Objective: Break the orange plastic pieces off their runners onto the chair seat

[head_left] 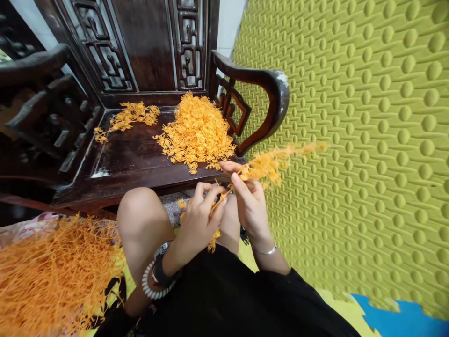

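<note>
An orange plastic sprig with frilly little tufts stretches between my two hands above my lap. My right hand pinches it between thumb and fingers, and its tufted end points off to the right, slightly blurred. Closed around the thinner part of the same sprig is my left hand; more orange tufts show below its palm. On the dark wooden chair seat ahead lies a heap of similar orange tufted pieces. A separate orange sprig rests to the left of that heap.
The carved wooden chair has a curved armrest close beyond my right hand. At lower left lies a big tangle of thin orange stems. Yellow bumpy foam matting fills the right side, with a blue mat piece at the bottom.
</note>
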`<action>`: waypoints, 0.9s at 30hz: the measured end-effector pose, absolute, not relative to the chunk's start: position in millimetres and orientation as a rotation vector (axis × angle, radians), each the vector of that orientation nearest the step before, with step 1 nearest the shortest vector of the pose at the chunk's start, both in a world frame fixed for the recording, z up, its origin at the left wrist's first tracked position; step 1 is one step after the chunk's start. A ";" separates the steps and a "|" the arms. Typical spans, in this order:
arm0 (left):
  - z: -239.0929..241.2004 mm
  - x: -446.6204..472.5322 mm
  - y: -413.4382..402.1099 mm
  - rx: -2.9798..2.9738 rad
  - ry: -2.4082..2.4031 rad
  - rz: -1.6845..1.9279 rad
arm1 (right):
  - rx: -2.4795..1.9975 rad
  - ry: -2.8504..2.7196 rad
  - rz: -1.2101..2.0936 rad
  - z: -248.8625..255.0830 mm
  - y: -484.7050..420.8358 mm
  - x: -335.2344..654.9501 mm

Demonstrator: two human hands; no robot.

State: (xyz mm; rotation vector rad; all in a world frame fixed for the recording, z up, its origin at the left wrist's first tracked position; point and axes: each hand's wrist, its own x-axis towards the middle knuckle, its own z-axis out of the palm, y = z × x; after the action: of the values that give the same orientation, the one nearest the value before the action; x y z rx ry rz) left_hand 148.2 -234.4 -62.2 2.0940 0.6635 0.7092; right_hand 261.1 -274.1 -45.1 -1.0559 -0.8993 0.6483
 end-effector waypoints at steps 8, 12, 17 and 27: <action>-61.1 160.3 -238.5 1.614 0.464 0.648 | -0.446 -0.448 1.346 -18.9 -251.9 284.3; -52.3 168.6 -237.6 1.017 0.423 0.505 | -0.515 -0.517 1.426 -2.5 -216.6 312.1; -31.6 175.0 -230.4 0.586 0.288 0.498 | -0.693 -0.590 1.406 27.9 -159.0 329.7; -6.8 178.2 -199.9 0.370 0.304 0.594 | -1.007 -0.250 1.538 63.6 -77.7 320.7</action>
State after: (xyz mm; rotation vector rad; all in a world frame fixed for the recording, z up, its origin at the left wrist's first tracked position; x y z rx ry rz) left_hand 178.2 -199.9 -6.8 0.3696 0.3036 0.5939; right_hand 320.7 -77.7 63.6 -1.0072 -0.2498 1.5385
